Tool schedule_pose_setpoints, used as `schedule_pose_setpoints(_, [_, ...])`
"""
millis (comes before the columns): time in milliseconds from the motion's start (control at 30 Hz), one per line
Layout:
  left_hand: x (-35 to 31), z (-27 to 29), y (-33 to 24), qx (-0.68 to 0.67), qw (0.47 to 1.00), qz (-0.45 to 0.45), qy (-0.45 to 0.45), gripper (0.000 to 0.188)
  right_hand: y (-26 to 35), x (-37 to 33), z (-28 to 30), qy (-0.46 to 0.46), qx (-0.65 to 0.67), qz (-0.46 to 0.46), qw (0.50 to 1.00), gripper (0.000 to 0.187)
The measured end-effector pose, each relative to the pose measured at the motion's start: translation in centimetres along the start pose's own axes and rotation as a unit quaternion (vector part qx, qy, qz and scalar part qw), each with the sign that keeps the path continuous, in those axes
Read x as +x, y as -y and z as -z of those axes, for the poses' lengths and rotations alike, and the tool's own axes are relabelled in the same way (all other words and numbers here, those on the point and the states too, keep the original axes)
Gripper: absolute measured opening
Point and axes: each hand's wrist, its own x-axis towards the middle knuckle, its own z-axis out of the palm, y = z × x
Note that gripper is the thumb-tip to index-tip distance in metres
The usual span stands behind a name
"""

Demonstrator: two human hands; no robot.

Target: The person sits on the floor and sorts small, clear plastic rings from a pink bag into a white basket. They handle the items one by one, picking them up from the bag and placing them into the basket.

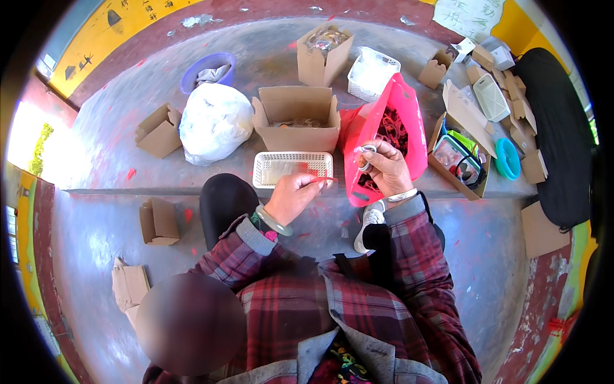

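Note:
My left hand (pixel 289 200), with a pale bangle at its wrist, is closed on a thin red strip (pixel 324 180) whose end sticks out from the fingertips. It is held over the near edge of a white plastic basket (pixel 258 171), which has a flat, clear piece inside. My right hand (pixel 389 169) pinches a small pale ring-shaped piece (pixel 366 152); its exact kind is too small to make out. That hand is in front of an open pink plastic bag (pixel 417 121) filled with dark red and black loops (pixel 393 131).
Behind the basket is an open cardboard box (pixel 297 139). A stuffed white bag (pixel 214 125) and a purple basin (pixel 185 82) are at the left. To the right lie a box of packets (pixel 476 192), a teal basket (pixel 507 159) and piled cartons. The raised ledge's edge (pixel 173 191) crosses before my knees.

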Motion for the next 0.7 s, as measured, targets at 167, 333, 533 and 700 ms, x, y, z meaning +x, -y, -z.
schedule_pose_setpoints(167, [0.1, 0.2, -0.1, 0.076, 0.996, -0.010, -0.043, 0.023, 0.5, -0.5, -1.0, -0.020, -0.213, 0.008, 0.977, 0.013])
schedule_pose_setpoints(333, [0.6, 0.3, 1.4, 0.189, 0.978, -0.010, -0.085, 0.023, -0.7, -1.0, -2.7, 0.080, -0.407, 0.117, 0.902, 0.018])
schedule_pose_setpoints(533, [0.5, -0.7, 1.2, 0.207, 0.970, -0.059, -0.117, 0.019, -3.0, -1.5, -4.2, 0.044, -0.388, 0.086, 0.916, 0.012])
schedule_pose_setpoints(700, [0.5, -0.8, 1.6, 0.225, 0.963, -0.080, -0.121, 0.020, -2.9, -1.1, -3.7, 0.055, -0.450, 0.092, 0.887, 0.012])
